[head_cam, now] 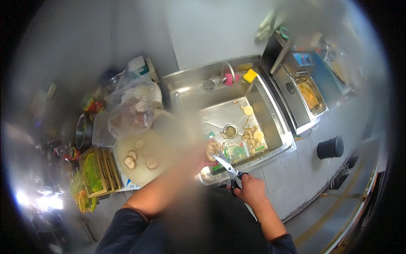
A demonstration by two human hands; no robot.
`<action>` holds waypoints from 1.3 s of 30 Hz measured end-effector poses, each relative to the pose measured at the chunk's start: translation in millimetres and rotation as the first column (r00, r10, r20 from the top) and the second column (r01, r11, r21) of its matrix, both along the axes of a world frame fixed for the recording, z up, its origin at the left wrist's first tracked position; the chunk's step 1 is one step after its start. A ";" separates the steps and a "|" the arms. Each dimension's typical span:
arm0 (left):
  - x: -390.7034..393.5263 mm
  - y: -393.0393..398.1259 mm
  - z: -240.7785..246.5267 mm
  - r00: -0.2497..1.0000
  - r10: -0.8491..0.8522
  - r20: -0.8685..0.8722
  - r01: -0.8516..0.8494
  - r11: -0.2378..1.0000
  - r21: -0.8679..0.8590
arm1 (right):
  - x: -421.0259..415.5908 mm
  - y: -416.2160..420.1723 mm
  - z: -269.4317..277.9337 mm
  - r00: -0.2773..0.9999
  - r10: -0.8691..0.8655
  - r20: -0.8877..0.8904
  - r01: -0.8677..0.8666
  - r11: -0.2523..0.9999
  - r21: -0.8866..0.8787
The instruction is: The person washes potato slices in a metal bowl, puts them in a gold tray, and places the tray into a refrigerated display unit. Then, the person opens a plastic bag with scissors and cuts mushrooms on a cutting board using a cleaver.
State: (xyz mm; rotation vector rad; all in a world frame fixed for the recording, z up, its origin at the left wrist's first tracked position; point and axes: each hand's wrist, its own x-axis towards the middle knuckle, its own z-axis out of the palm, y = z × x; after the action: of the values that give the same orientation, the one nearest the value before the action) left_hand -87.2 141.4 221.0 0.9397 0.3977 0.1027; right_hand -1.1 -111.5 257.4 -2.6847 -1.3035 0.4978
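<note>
Over the near edge of the steel sink (274,139), my left hand (203,160) holds a pale brown mushroom (213,148). My right hand (252,190) grips kitchen scissors (225,163) by their black handles. The blades are spread, with their tips at the mushroom. Inside the sink, brown trimmings (252,136) lie beside pale round pieces (248,110), near the drain (230,130). Clear and green plastic packaging (236,153) rests close below my hands. Several mushrooms (129,162) sit on a round cutting board (139,173) to the left. A blurred patch covers part of my left forearm.
A faucet (225,71), a pink scrubber (231,79) and a yellow sponge (250,76) are at the sink's back. Bagged food (131,119) crowds the board, near wooden trays (108,173) with greens. Right of the sink stands a fryer (307,92); a black bin (330,147) is nearer me.
</note>
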 end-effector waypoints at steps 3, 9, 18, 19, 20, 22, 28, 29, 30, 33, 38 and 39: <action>16.9 -6.8 7.4 0.998 -0.054 -0.041 0.043 0.973 -0.226 | 4.5 -15.1 -8.4 0.996 -0.075 -0.040 0.077 0.996 0.042; 37.0 -27.9 10.0 0.990 -0.027 -0.139 -0.019 0.947 -0.319 | 18.1 -37.8 -35.4 0.973 -0.108 -0.205 0.138 0.981 0.137; 3.7 15.2 -34.5 0.911 0.399 -0.105 -0.266 0.761 0.592 | 4.1 -66.7 -70.8 0.422 -0.347 -0.838 0.733 0.674 0.091; -4.7 26.5 -22.5 0.857 0.489 -0.163 -0.235 0.652 0.721 | 7.3 -68.5 -68.4 0.487 -0.409 -0.772 0.711 0.698 0.079; -19.6 43.4 -6.7 0.790 0.579 -0.203 -0.178 0.533 0.827 | 7.6 -68.0 -65.6 0.548 -0.464 -0.696 0.692 0.719 0.065; -74.2 100.1 -45.0 0.766 0.627 -0.143 0.080 0.128 0.989 | 4.4 -61.7 -55.4 0.611 -0.447 -0.654 0.634 0.771 0.065; -118.4 178.0 -63.6 0.721 0.509 -0.470 0.661 -0.303 0.687 | -21.9 -34.5 -47.2 0.639 -0.493 -0.591 0.617 0.787 0.011; -132.8 172.5 -37.3 0.666 0.597 -0.447 0.628 -0.125 0.768 | -22.7 -24.1 -46.0 0.642 -0.461 -0.612 0.591 0.806 0.013; -145.6 186.0 -42.8 0.617 0.658 -0.432 0.681 -0.171 0.712 | -26.5 -17.0 -44.6 0.631 -0.455 -0.628 0.594 0.804 0.015; -155.1 237.5 -88.7 0.384 0.880 0.282 -0.141 -0.246 0.959 | -41.7 -11.8 -41.9 0.685 -0.424 -0.593 0.573 0.816 0.078; -172.2 314.5 -121.7 0.151 0.987 0.049 -0.053 -0.042 0.998 | -61.6 2.2 -37.3 0.681 -0.416 -0.602 0.578 0.811 0.093; -171.3 325.6 -130.2 0.063 0.998 -0.029 -0.098 0.035 0.995 | -64.8 5.4 -32.9 0.670 -0.438 -0.599 0.588 0.806 0.069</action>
State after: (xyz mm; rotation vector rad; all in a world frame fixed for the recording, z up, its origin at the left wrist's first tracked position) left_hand -258.5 467.0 90.8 1.7077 2.0495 0.9926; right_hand -65.9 -106.1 224.4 -2.2609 -0.3711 0.8707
